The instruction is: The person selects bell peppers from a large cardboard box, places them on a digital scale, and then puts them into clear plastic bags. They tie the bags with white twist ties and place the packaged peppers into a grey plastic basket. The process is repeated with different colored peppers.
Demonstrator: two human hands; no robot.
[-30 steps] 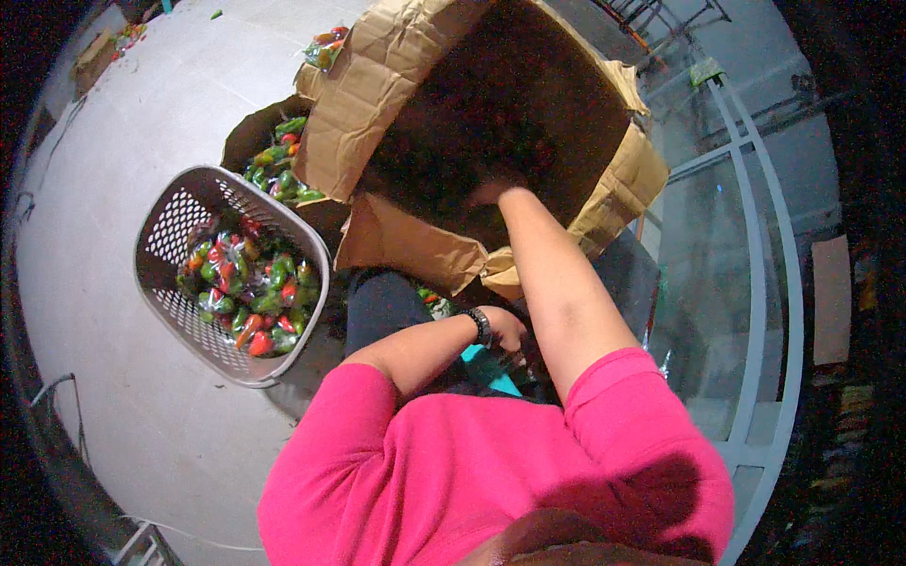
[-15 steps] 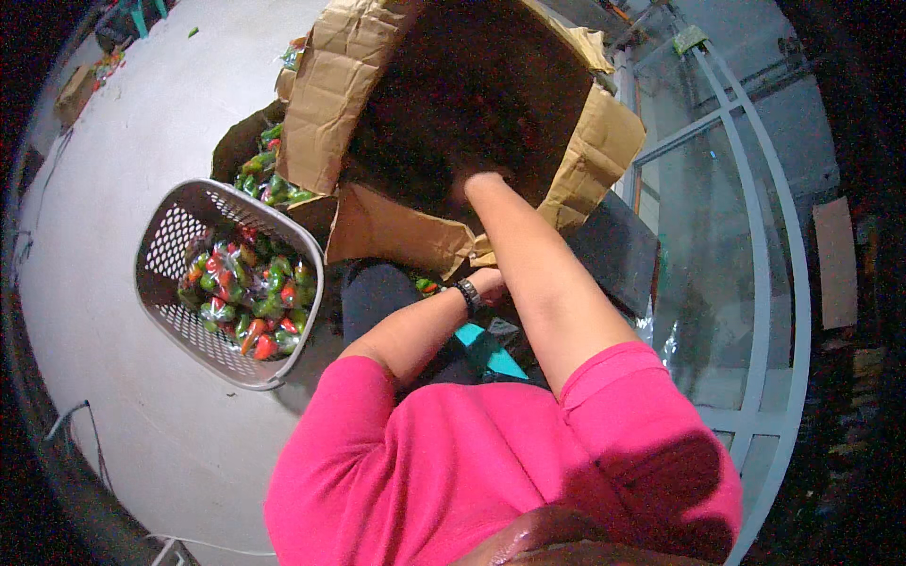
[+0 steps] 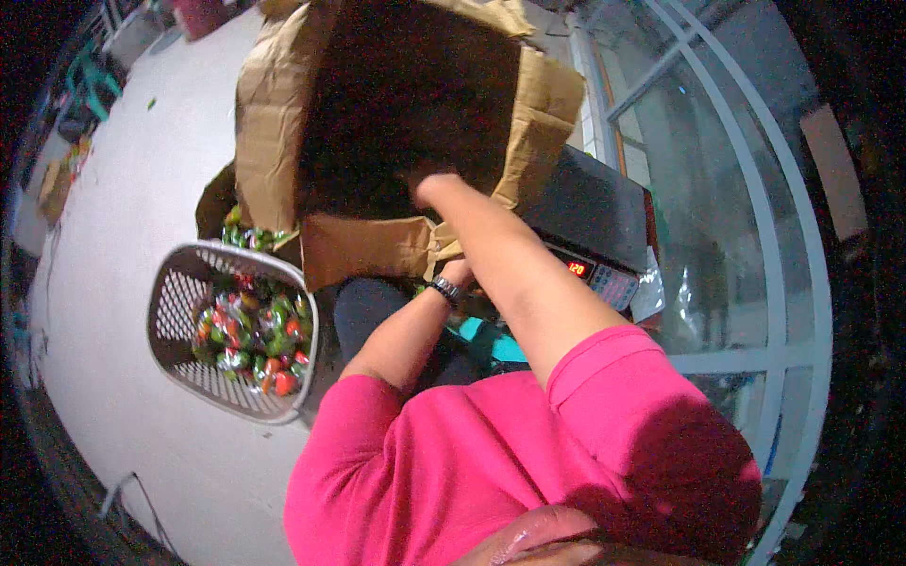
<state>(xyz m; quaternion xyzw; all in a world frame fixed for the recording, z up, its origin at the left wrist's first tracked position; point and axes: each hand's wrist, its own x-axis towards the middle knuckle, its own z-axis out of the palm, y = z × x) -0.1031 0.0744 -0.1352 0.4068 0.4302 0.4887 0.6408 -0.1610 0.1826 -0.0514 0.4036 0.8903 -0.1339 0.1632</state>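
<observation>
A large cardboard box (image 3: pixel 368 250) gapes in front of me, its flaps folded out and its inside very dark. My right hand (image 3: pixel 431 191) reaches into it over the near flap. Its fingers fade into the shadow, so I cannot see what they touch. My left hand (image 3: pixel 460 274), with a dark watch at the wrist, is low by the near right corner of the box. The right forearm covers its fingers. To the left stands a grey plastic basket (image 3: pixel 162 325) holding red and green peppers (image 3: pixel 253 335), many in clear plastic bags.
More bagged peppers (image 3: pixel 247 236) show between box and basket. A digital scale (image 3: pixel 604 281) with a lit red display sits right of my right forearm, beside a dark flat surface (image 3: pixel 599 203). Glass panels in a grey frame (image 3: pixel 769 302) run along the right. Something turquoise (image 3: pixel 495 344) lies below my forearms.
The view has shifted, so the box appears further left and the scale's display has come into sight. My right hand stays inside the box and my left hand stays by its near corner.
</observation>
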